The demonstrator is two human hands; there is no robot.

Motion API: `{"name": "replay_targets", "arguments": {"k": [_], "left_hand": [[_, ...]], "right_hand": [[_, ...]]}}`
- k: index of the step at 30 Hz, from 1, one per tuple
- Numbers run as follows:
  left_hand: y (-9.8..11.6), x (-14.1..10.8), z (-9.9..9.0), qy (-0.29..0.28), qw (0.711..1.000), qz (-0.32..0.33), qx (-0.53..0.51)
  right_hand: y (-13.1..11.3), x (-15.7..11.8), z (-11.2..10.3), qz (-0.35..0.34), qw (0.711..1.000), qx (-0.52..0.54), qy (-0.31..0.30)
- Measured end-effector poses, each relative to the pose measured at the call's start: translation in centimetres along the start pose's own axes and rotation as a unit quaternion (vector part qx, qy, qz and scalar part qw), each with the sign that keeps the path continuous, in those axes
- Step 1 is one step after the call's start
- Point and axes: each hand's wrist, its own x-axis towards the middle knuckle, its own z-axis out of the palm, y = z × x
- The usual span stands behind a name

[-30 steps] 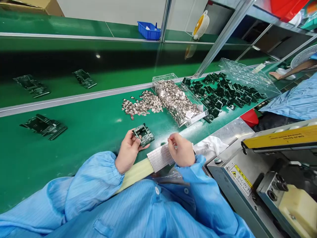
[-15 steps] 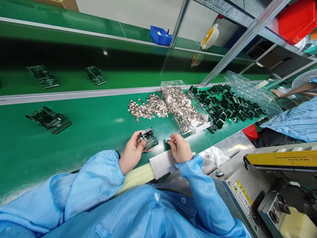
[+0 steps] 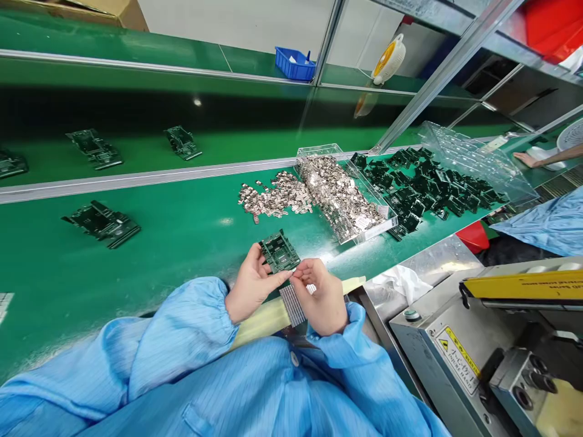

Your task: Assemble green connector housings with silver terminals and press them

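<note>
My left hand (image 3: 254, 284) is closed around the left and near edges of a green circuit board (image 3: 279, 251), held tilted above the bench. At the board's near right corner, my right hand (image 3: 320, 297) pinches a small shiny metal piece (image 3: 293, 271), mostly covered by the fingertips. The thumbs of both hands nearly meet at that corner. Just below the hands lies a ribbed silver strip (image 3: 292, 305) on a pale yellow band (image 3: 259, 326). Beyond the board, small metal parts (image 3: 277, 195) are spread loose on the green bench.
A clear tray (image 3: 381, 227) brims with small metal parts. Right of it lie many dark green boards (image 3: 432, 188). Stacked boards (image 3: 102, 223) sit at left. A machine (image 3: 455, 340) stands at right, near another person's hand (image 3: 526, 159). A blue bin (image 3: 295, 64) rests on the shelf.
My right hand has moved left to the board, bringing its small piece against the near right corner. My left hand has turned the board slightly and its thumb now reaches along the near edge.
</note>
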Motion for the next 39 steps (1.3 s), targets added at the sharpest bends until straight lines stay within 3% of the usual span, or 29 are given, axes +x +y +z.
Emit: {"name": "replay_targets", "arguments": {"k": [6, 10, 13, 16, 19, 23, 29, 35, 39], "left_hand": [[-0.2, -0.3, 0.2, 0.03, 0.998, 0.036, 0.037], [-0.2, -0.6, 0.4, 0.045, 0.996, 0.047, 0.057], [-0.3, -0.7, 0.3, 0.033, 0.997, 0.028, 0.064], [-0.3, -1.0, 0.1, -0.011, 0.998, 0.01, 0.054], [-0.1, -1.4, 0.1, -0.07, 0.995, 0.019, 0.071], [0.1, -1.7, 0.1, -0.102, 0.988, 0.035, 0.108], [-0.2, -2.1, -0.1, -0.116, 0.983, 0.037, 0.137], [-0.1, -2.3, -0.1, -0.095, 0.976, 0.051, 0.19], [-0.2, -2.6, 0.2, -0.061, 0.976, 0.052, 0.2]], "right_hand": [[0.6, -1.1, 0.7, 0.125, 0.98, 0.153, 0.024], [0.6, -1.6, 1.2, 0.154, 0.972, 0.178, 0.026], [0.4, -1.6, 0.8, 0.126, 0.976, 0.161, 0.074], [0.2, -1.5, -0.1, 0.033, 0.987, 0.07, 0.142], [0.1, -1.5, -0.7, -0.019, 0.992, 0.019, 0.12], [0.3, -1.7, -0.3, -0.022, 0.997, 0.016, 0.077], [0.5, -1.8, -0.1, -0.013, 0.996, -0.008, 0.087], [0.1, -2.0, 0.0, -0.012, 0.994, -0.014, 0.111], [0.3, -2.3, 0.4, 0.019, 0.992, 0.047, 0.114]]}}
